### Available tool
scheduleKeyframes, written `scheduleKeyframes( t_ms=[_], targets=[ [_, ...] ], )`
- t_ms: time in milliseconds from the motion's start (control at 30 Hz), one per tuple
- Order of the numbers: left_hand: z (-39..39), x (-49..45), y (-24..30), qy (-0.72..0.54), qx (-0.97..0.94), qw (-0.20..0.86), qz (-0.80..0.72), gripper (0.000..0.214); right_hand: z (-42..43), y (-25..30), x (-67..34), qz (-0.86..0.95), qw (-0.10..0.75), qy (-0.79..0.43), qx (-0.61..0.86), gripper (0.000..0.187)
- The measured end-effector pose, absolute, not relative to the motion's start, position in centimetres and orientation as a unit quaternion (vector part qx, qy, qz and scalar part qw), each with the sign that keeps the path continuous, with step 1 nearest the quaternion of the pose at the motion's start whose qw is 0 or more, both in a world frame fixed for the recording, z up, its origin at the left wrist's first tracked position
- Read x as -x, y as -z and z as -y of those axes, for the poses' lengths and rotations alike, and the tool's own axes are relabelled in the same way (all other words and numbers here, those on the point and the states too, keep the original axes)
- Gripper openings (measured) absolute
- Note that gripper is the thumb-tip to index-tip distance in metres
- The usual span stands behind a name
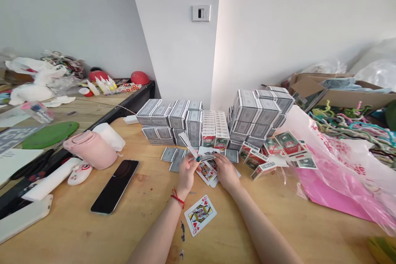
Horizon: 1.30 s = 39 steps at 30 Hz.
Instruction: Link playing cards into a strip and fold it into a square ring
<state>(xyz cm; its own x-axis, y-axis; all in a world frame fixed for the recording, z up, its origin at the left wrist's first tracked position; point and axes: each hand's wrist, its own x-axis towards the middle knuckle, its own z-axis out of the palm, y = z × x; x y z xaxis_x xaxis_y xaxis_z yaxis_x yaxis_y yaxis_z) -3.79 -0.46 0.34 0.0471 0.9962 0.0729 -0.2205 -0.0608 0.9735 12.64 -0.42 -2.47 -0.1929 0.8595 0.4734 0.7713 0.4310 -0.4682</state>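
Note:
My left hand (187,173), with a red string bracelet at the wrist, pinches a thin packet of playing cards (188,143) that tilts up to the left. My right hand (227,172) is closed at the edge of more cards (208,157) between the two hands; its fingertips are partly hidden. Beneath them lies a loose face-up pile with a court card (206,171) on view. Closer to me a queen of hearts (200,215) lies alone, face up. Some face-down cards (175,159) are left of the pile, and another (232,155) is right of it.
Stacked grey-backed decks (168,119) and a taller stack (260,117) stand behind my hands, with upright card boxes (215,128) between. Loose card boxes (287,142) and pink plastic wrap (337,181) lie right. A phone (115,187) and pink pouch-like item (90,149) lie left.

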Motion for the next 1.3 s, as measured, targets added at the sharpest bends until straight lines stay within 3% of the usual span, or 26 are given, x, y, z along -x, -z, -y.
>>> scheduleKeyframes(
  t_ms=[167,500,833,1033,1133,1300],
  targets=[
    [0.5,3.8,-0.1,-0.550,-0.463,0.562,-0.410,0.048,1.0,2.3,-13.0,0.735,0.406,-0.027,0.543,0.046],
    [0.6,3.7,-0.1,-0.558,-0.453,0.570,-0.397,0.050,1.1,1.8,-12.9,0.655,0.535,-0.113,0.522,0.015],
    [0.3,4.2,0.5,-0.621,-0.426,0.528,-0.393,0.049,1.6,2.3,-13.5,0.476,0.596,-0.193,0.617,0.022],
    [0.3,4.1,0.4,-0.620,-0.430,0.522,-0.399,0.048,1.5,2.2,-12.8,0.471,0.649,-0.276,0.531,0.014],
    [0.4,4.0,0.3,-0.612,-0.436,0.529,-0.393,0.051,1.6,2.0,-12.4,0.485,0.636,-0.301,0.520,0.015],
    [0.6,4.0,0.1,-0.599,-0.447,0.538,-0.390,0.054,2.0,1.4,-12.4,0.567,0.582,-0.237,0.533,0.016]
  ],
)
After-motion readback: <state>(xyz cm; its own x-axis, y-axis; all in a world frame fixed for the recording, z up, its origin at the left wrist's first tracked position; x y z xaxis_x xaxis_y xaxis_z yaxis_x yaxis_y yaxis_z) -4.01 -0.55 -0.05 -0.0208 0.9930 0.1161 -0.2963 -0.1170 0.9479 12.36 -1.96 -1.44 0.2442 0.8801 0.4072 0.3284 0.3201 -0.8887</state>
